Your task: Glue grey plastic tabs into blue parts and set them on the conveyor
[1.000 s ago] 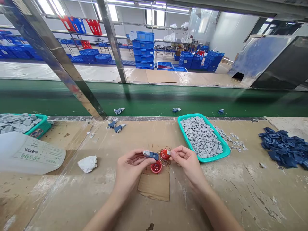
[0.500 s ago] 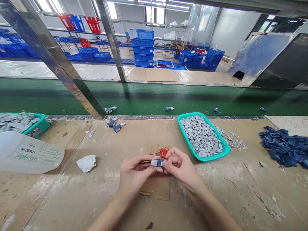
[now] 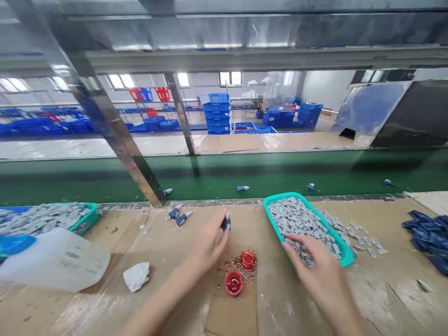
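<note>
Worn table (image 3: 381, 303) bears two red caps (image 3: 247, 260); left fingers (image 3: 217, 228) pinch a blue part (image 3: 226, 223), and open right fingers (image 3: 301, 243) spread over gray pieces (image 3: 290, 217) in a teal tray (image 3: 345, 255).

Two plastic caps (image 3: 247, 260) sit on cardboard (image 3: 231, 317) left of the tray (image 3: 345, 254), conveyor belt (image 3: 210, 175) behind

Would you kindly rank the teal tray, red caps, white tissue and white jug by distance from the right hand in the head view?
Right hand:
1. Teal plastic tray, under it.
2. Two red caps, left, too close to call.
3. Crumpled white tissue, farther left.
4. White plastic jug, far left.
</note>
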Tool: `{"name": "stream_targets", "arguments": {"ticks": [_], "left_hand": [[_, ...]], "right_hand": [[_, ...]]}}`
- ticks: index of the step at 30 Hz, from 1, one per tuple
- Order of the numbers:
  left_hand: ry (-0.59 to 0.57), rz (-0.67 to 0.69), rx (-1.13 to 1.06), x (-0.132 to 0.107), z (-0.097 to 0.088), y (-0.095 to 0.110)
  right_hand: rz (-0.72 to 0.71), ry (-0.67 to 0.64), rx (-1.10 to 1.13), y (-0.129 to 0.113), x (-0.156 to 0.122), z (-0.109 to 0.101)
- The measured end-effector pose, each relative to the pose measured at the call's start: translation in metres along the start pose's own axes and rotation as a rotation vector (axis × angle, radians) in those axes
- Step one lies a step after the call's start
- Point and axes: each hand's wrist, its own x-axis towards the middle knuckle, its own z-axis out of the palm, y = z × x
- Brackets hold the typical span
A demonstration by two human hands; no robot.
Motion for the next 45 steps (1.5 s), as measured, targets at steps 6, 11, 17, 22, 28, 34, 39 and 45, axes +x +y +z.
{"name": "stream_targets", "arguments": {"ticks": [6,11,17,22,28,34,39,45], "left_hand": [[-0.103,-0.127,0.419,0.105,-0.012,-0.086],[-0.140,-0.182,0.446,0.137,0.005,-0.107],[-0.092,-0.107,0.296,0.154,0.038,-0.094],[0.021,-0.103,0.027,0.156,0.036,-0.080],[0.185,-0.172,-0.435,0.070,0.008,-0.040],[0.292,-0.479,-1.139,-0.028,-0.007,0.003],[0.489,-0.614,-1.117,-0.052,0.004,-0.002],[0.545,-0.650,-1.051,-0.056,0.008,0.001]], "right_hand": [[0.017,0.013,-0.458,0.072,0.016,-0.017],[0.099,-0.069,-0.422,0.073,0.015,-0.014],[0.051,0.058,-0.372,0.066,0.013,-0.013],[0.150,0.135,-0.089,0.047,0.012,-0.018],[0.199,0.000,0.591,0.014,0.003,-0.011],[0.356,-0.237,0.881,-0.026,-0.023,0.022],[0.332,-0.318,0.849,-0.033,-0.031,0.047],[0.329,-0.210,0.728,-0.023,-0.023,0.054]]}}
